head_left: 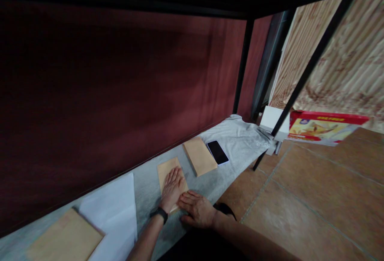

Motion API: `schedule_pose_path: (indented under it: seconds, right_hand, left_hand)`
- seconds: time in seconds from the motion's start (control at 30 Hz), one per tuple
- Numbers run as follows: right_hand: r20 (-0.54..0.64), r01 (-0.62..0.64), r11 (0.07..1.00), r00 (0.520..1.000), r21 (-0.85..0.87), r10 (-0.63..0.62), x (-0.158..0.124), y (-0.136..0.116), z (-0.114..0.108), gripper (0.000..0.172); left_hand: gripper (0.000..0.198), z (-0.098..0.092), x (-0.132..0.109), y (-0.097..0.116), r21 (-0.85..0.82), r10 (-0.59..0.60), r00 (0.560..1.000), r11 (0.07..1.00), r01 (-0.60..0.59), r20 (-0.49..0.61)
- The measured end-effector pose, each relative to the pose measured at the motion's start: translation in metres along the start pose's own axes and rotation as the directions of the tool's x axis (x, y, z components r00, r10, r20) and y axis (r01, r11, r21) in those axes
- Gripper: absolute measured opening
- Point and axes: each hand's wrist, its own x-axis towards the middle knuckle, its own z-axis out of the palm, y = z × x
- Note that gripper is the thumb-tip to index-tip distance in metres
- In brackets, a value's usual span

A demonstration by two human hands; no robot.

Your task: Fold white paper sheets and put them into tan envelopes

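Observation:
My left hand (172, 188) lies flat, fingers stretched out, on a tan envelope (166, 168) that rests on the grey cloth-covered shelf (210, 181). A black band sits on that wrist. My right hand (196, 208) lies palm down at the envelope's near corner, fingers together and pressing on its edge. Neither hand holds anything up.
A stack of tan envelopes (199, 155) lies further along, next to a black phone (217, 152). White paper sheets (114, 209) and another tan envelope (64, 239) lie nearer. A dark red back panel (105, 93), black frame posts (242, 65), a white box (271, 122), a red carton (325, 127), tiled floor (315, 197).

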Motion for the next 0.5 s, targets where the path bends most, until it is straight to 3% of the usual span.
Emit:
schedule_pose_path:
  seconds: [0.27, 0.4, 0.5]
  right_hand:
    - [0.004, -0.008, 1.000, 1.000, 0.007, 0.008, 0.000, 0.003, 0.000, 0.056]
    - [-0.003, -0.002, 1.000, 1.000, 0.016, 0.002, -0.001, 0.003, 0.001, 0.052]
    - [0.004, -0.011, 1.000, 1.000, 0.029, 0.011, -0.001, 0.003, 0.000, 0.050]
  left_hand:
    - [0.055, 0.004, 0.050, -0.018, 0.041, -0.122, 0.992, 0.992, 0.122, 0.009]
    - [0.056, 0.005, 0.051, -0.016, 0.037, -0.134, 0.991, 0.990, 0.133, 0.002]
    - [0.056, 0.000, 0.036, -0.012, 0.022, -0.092, 0.995, 0.996, 0.091, 0.046]
